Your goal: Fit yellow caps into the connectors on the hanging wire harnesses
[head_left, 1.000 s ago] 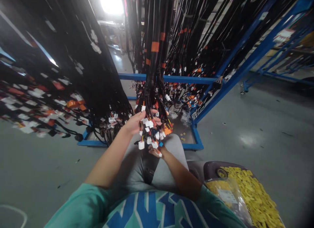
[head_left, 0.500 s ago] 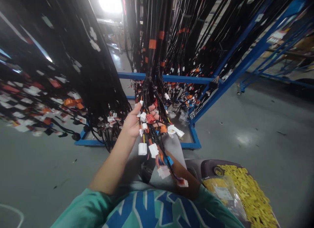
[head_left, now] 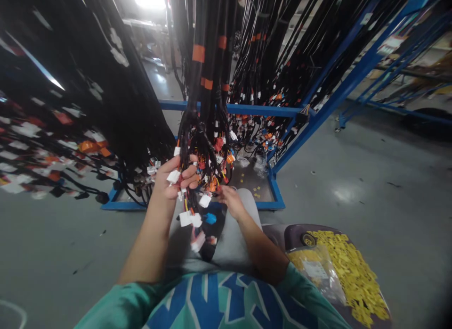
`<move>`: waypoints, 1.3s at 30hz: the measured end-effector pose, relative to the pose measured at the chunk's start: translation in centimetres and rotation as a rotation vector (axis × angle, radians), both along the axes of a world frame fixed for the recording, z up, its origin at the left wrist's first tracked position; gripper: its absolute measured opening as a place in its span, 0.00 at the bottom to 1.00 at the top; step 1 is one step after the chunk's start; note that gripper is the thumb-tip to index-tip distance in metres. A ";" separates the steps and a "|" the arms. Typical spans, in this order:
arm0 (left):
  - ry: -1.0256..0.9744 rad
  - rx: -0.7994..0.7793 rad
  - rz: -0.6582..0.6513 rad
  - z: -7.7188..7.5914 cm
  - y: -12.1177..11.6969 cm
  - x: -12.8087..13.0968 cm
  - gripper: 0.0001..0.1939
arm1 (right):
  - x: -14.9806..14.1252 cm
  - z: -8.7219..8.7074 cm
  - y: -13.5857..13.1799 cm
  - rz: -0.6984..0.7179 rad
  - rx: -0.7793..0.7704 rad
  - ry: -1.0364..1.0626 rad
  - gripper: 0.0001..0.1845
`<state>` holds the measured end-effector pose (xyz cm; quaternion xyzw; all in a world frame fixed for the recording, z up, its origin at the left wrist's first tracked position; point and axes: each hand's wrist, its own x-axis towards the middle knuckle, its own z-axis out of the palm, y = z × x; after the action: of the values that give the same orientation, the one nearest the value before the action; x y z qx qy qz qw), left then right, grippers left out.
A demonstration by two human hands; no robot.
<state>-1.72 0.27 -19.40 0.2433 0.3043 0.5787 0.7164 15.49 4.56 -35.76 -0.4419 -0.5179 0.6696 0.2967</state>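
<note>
The wire bundle (head_left: pixel 185 152) hangs in front of the person's lap, its black strands dropping past the crossbar of the blue frame (head_left: pixel 261 111). The left hand (head_left: pixel 173 180) grasps it, fingers curled around the strands, with a white connector (head_left: pixel 173 176) against them. Below dangle more white connectors and a blue connector (head_left: pixel 211 218). The right hand (head_left: pixel 231 201) is beside an orange connector (head_left: pixel 213 184); whether its fingers pinch anything cannot be told. Orange tape (head_left: pixel 198 53) bands the black sleeving above. Large blue lettering crosses the green shirt (head_left: pixel 221 298), but no word can be made out. To the right, yellow pieces (head_left: pixel 356 277) lie beside a clear bag (head_left: pixel 330 282) whose white label (head_left: pixel 315 269) is unreadable, as is the round emblem (head_left: pixel 308 239) nearby.
</note>
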 end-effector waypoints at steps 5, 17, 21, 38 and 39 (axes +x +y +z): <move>0.086 0.038 -0.027 -1.2 -0.4 -0.7 0.22 | 0.5 1.8 1.0 0.011 -0.038 0.116 0.33; 0.179 0.183 -0.128 -5.0 -1.5 -1.2 0.34 | 0.6 5.1 -1.2 0.239 -0.107 0.104 0.51; 0.144 0.115 -0.064 -4.6 -1.3 -1.1 0.25 | 1.1 6.2 -2.3 0.287 -0.132 0.176 0.61; -0.063 -0.088 0.069 -2.9 -1.1 0.2 0.11 | 1.8 10.9 -3.9 0.152 -0.601 0.629 0.36; -0.070 -0.100 0.073 -2.8 -1.1 0.3 0.12 | 1.8 11.2 -4.0 0.138 -0.604 0.631 0.35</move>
<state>-1.46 -0.87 -22.23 0.1758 0.3163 0.5967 0.7162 17.33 0.55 -24.60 -0.2469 -0.2114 0.9113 0.2526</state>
